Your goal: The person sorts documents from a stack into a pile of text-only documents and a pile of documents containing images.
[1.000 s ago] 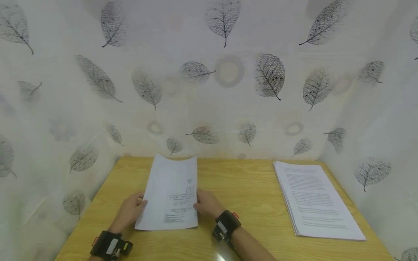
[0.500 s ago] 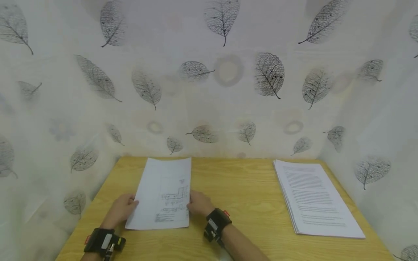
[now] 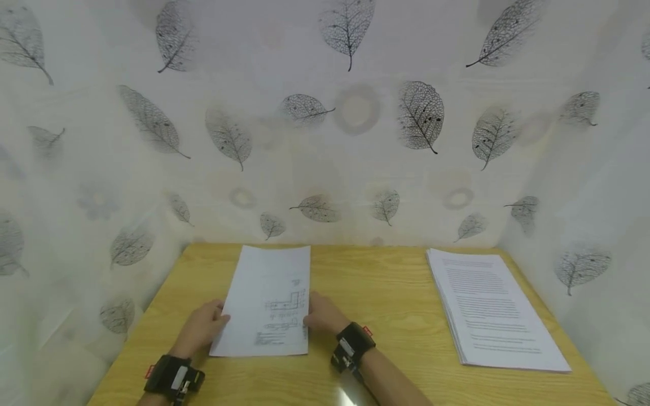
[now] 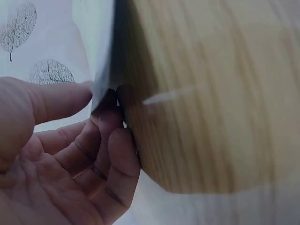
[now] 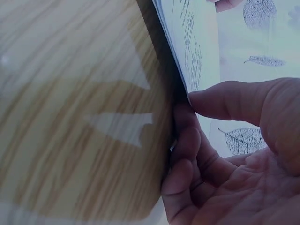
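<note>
White paper sheets (image 3: 254,304), the top one printed with a line drawing at its lower right, lie between both hands on the left half of the table. My left hand (image 3: 201,327) pinches their left edge, thumb on top and fingers beneath. On the opposite edge, my right hand (image 3: 325,314) grips the paper the same way. In the left wrist view the thumb (image 4: 61,99) presses the paper's edge against curled fingers. The right wrist view shows the thumb (image 5: 229,101) on the edge of a thin layered stack, fingertips close to the wood.
A thicker stack of text-printed paper (image 3: 500,310) lies at the right side of the wooden table (image 3: 376,293). Leaf-patterned cloth (image 3: 325,158) stands behind the table and along both sides. Each wrist wears a black strapped camera (image 3: 354,344).
The paper and both hands shifted left, then back right to about where they began. The far end of the paper, raised and curved earlier, now lies flatter and lower.
</note>
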Motion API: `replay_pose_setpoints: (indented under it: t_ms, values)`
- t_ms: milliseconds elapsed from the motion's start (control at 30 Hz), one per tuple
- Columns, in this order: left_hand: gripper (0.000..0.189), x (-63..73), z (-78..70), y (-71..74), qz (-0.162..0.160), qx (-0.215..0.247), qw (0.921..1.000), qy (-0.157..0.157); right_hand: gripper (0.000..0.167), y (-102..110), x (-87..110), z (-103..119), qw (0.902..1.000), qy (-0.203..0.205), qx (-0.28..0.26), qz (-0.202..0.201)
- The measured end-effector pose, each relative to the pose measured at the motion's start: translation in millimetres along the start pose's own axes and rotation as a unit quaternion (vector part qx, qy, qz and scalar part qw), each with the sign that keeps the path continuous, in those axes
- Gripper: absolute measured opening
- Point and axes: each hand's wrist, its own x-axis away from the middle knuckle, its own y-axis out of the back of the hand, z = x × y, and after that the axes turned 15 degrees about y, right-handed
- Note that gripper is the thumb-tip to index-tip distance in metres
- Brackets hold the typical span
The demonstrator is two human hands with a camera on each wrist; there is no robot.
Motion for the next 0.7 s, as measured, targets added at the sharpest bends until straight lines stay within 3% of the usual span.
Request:
replay_pose_setpoints:
  t_ms: [333,467,700]
  values:
    - [0.038,-1.4,-1.9,-3.8,0.034,-0.01,0.9992,0.021,0.046,11.5,8.3,7.9,0.9988,-0.047,0.014,-0.002]
    - [0.039,1.0,-4.1,-4.9,0.029,-0.014,0.9992,0.022,0.045,12.3,9.1,9.5,0.9979,-0.064,0.008,-0.007]
    - [0.047,5.7,-8.5,-4.5,0.02,-0.037,0.9991,0.007,0.043,10.5,10.1,7.2,0.9982,-0.053,0.028,-0.009]
